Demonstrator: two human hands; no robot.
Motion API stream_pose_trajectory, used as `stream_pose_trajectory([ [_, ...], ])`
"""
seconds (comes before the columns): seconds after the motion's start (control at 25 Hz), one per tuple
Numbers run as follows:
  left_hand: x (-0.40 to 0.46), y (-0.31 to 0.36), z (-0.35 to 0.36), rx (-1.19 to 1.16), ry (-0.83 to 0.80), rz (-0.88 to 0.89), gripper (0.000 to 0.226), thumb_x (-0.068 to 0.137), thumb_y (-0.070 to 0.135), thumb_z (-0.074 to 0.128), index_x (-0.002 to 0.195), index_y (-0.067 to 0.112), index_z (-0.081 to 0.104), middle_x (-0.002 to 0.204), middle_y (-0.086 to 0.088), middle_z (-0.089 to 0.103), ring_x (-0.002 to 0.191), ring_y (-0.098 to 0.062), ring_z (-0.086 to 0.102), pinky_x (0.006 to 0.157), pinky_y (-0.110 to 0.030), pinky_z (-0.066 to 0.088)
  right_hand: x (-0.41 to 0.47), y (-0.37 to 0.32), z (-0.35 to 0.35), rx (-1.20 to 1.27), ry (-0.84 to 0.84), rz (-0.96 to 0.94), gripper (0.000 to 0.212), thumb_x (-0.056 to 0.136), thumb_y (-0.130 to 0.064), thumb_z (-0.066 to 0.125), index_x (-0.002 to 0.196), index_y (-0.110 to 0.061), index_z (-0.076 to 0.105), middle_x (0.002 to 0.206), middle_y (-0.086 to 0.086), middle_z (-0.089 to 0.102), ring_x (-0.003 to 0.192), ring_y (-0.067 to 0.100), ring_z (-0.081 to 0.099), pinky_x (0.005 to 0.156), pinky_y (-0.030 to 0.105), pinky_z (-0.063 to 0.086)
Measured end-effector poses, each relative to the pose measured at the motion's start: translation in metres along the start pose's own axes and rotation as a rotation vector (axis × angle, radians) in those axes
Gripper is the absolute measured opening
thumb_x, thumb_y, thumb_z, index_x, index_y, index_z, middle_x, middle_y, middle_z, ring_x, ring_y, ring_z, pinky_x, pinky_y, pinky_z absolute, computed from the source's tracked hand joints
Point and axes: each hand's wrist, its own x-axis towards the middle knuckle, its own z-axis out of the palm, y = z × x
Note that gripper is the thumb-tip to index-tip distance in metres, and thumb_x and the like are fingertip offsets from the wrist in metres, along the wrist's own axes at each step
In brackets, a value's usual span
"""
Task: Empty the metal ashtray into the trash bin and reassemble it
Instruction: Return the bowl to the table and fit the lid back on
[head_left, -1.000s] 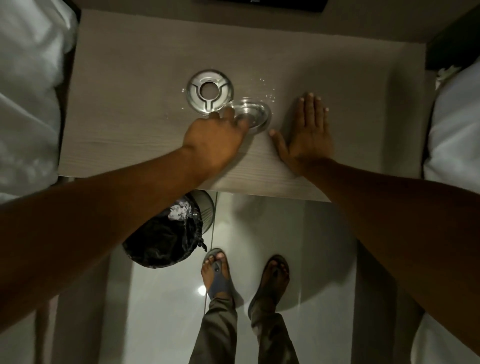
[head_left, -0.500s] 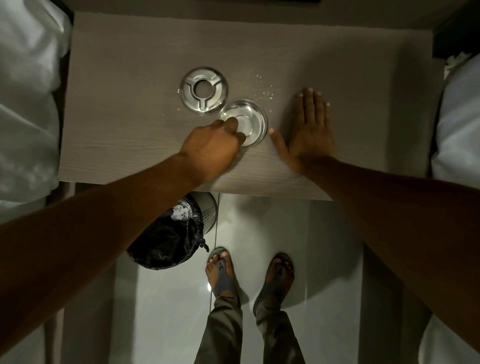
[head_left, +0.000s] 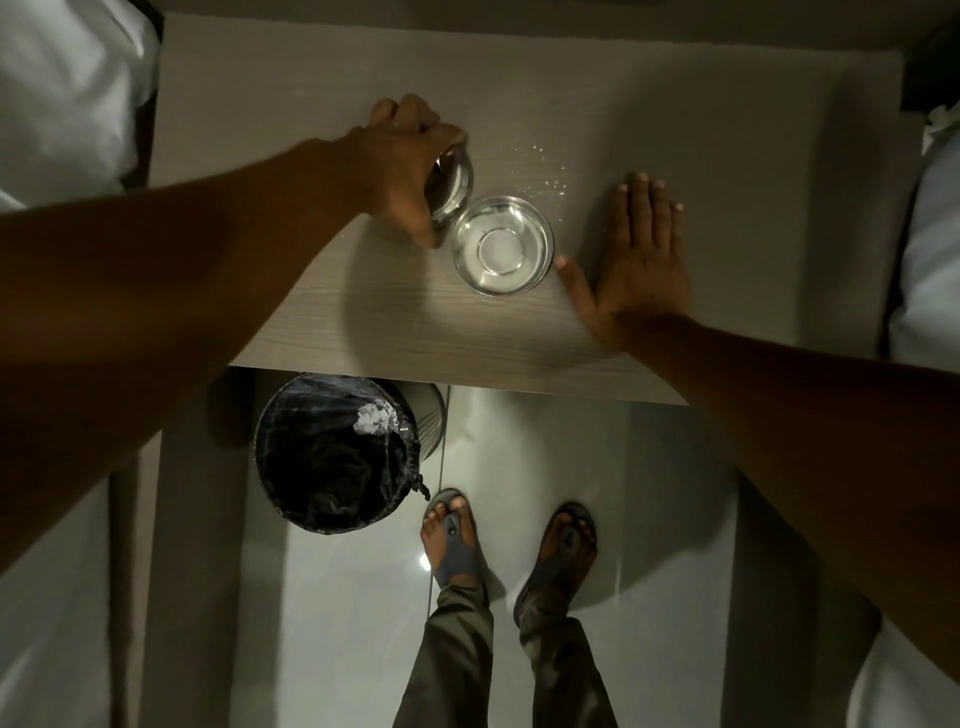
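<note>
The round metal ashtray bowl (head_left: 501, 245) stands upright on the wooden table (head_left: 675, 104), shiny inside. Just to its upper left, my left hand (head_left: 410, 156) grips the metal ashtray lid (head_left: 453, 184), which is tilted off the table and mostly hidden under my fingers. My right hand (head_left: 636, 254) lies flat on the table, palm down and fingers spread, right of the bowl with the thumb close to its rim. A trash bin (head_left: 337, 452) with a black liner stands on the floor below the table's front edge, holding a crumpled white scrap.
Small white crumbs (head_left: 553, 179) are scattered on the table beyond the bowl. White bedding (head_left: 62, 93) flanks the table on the left and more bedding (head_left: 930, 218) on the right. My sandalled feet (head_left: 509, 535) stand on the glossy floor right of the bin.
My left hand let go of the bowl, moved up and left to the lid, closed on it and tilted it up. The bowl rests alone. My right hand stayed flat.
</note>
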Motion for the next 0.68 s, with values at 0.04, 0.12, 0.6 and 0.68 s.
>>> stream_pose_trajectory([
  [0.04, 0.000, -0.002, 0.001, -0.007, 0.012, -0.013, 0.120, 0.051, 0.047, 0.092, 0.150, 0.033, 0.025, 0.150, -0.008, 0.025, 0.140, -0.038, 0.021, 0.109, -0.058, 0.038, -0.001, -0.002, 0.001, 0.013, 0.009, -0.004, 0.102, 0.097, -0.075, 0.023, 0.159, 0.006, 0.018, 0.168, 0.029, 0.016, 0.157, 0.042, 0.012, 0.128, 0.057, 0.010],
  [0.12, -0.002, -0.007, 0.003, -0.022, 0.063, -0.018, 0.120, 0.045, 0.048, 0.092, 0.146, 0.034, 0.029, 0.146, -0.008, 0.029, 0.137, -0.038, 0.025, 0.104, -0.058, 0.043, -0.001, -0.007, 0.003, 0.020, 0.021, -0.013, 0.102, 0.097, -0.075, 0.023, 0.159, 0.006, 0.019, 0.168, 0.030, 0.017, 0.157, 0.042, 0.013, 0.128, 0.058, 0.010],
  [0.6, -0.034, 0.050, 0.014, 0.033, 0.217, 0.200, 0.122, 0.039, 0.075, 0.070, 0.141, 0.023, 0.030, 0.138, -0.017, 0.039, 0.125, -0.038, 0.041, 0.092, -0.053, 0.045, 0.005, -0.005, -0.001, -0.039, -0.024, -0.033, 0.102, 0.097, -0.075, 0.025, 0.159, 0.006, 0.017, 0.168, 0.030, 0.017, 0.157, 0.043, 0.013, 0.128, 0.057, 0.011],
  [0.68, -0.037, 0.064, 0.018, 0.072, 0.180, 0.211, 0.123, 0.043, 0.073, 0.075, 0.144, 0.022, 0.027, 0.140, -0.016, 0.038, 0.127, -0.037, 0.040, 0.095, -0.054, 0.044, 0.007, -0.006, -0.003, -0.031, -0.025, -0.035, 0.102, 0.097, -0.075, 0.024, 0.159, 0.006, 0.017, 0.168, 0.030, 0.016, 0.157, 0.043, 0.012, 0.128, 0.056, 0.010],
])
